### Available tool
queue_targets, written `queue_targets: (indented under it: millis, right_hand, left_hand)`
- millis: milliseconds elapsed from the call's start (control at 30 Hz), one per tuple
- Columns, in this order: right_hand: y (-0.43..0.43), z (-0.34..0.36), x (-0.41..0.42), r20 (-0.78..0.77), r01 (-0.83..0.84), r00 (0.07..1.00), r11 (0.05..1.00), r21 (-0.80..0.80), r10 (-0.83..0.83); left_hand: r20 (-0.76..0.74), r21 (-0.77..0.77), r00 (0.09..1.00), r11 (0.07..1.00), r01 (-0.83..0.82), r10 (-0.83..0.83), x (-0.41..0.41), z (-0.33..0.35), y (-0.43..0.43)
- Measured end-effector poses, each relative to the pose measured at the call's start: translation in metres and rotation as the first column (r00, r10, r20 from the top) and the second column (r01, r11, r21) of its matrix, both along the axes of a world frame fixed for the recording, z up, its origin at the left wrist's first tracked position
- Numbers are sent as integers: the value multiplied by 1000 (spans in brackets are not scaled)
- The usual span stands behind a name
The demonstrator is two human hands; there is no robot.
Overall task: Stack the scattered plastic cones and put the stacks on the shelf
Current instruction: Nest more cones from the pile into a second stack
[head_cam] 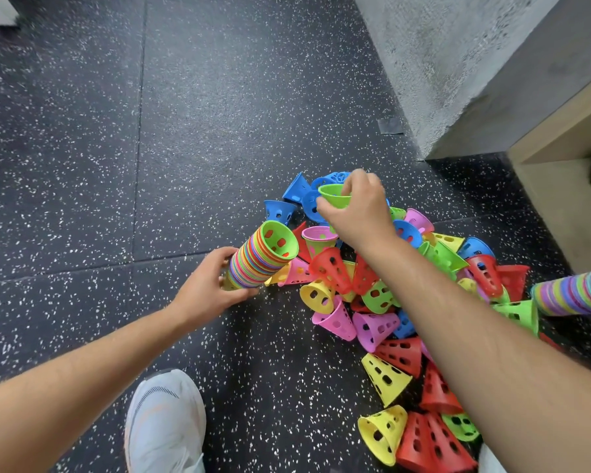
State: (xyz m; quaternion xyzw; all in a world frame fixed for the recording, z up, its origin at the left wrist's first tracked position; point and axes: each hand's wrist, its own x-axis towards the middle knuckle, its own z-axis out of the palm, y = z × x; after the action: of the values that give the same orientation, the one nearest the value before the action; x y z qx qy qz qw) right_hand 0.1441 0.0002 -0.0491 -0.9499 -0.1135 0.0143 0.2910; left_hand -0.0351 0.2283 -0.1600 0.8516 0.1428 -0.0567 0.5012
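Cones (386,373) of many colours are strewn in a heap on the speckled floor (116,165). A multicoloured stack (263,257), tilted, is gripped by the left hand (207,285); a green cone (333,196) is pinched above the heap by the right hand (359,209).

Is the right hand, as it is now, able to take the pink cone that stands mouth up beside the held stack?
Probably not yet. The pink cone is near and uncovered, but the right hand pinches a green cone, so its fingers are occupied.
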Motion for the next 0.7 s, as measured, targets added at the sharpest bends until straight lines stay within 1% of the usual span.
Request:
queue_targets:
  millis: [67, 100, 167, 200, 267, 333, 400, 467, 500, 533, 600, 700]
  right_hand:
    - [3, 10, -19, 68, -1, 998, 978, 208, -13]
    - [7, 13, -29, 91, -24, 996, 960, 278, -1]
    - [17, 16, -47, 85, -89, 994, 934, 346, 63]
    - [22, 14, -54, 55, -130, 992, 931, 341, 118]
    - [29, 7, -66, -21, -233, 969, 932, 279, 248]
    - [31, -4, -73, -97, -307, 938, 927, 216, 334]
    - [33, -13, -72, -141, -290, 935, 930, 225, 326]
    - [37, -23, -62, -130, -215, 958, 939, 270, 257]
    - [40, -28, -55, -110, -193, 967, 946, 261, 228]
    - [44, -33, -46, -93, -193, 972, 957, 215, 217]
    - [54, -44, -29, -93, -243, 965, 969, 45, 246]
    - [71, -60, -10, -124, -332, 942, 911, -244, 311]
  left_hand:
    - [2, -7, 1000, 1000, -4, 4, 0, 0, 0]
    - [0, -9, 1000, 1000, -7, 7, 0, 0, -1]
    - [-2, -10, 1000, 1000, -16, 16, -1, -1, -1]
    - [0, -11, 1000, 1000, -23, 23, -1, -1, -1]
    - [7, -9, 999, 999, -40, 40, -1, -1, -1]
    - [16, 3, 998, 998, -64, 64, -2, -1, 0]
    - [19, 17, 996, 996, -85, 85, -4, 0, 3]
    - [15, 31, 996, 995, -94, 93, -6, 1, 7]
    - [12, 38, 995, 995, -95, 94, -8, 1, 10]
    - [7, 43, 995, 994, -96, 96, -9, 1, 12]
    - [-1, 55, 994, 992, -110, 111, -10, 2, 17]
    - [1, 68, 990, 988, -142, 142, -13, 2, 22]
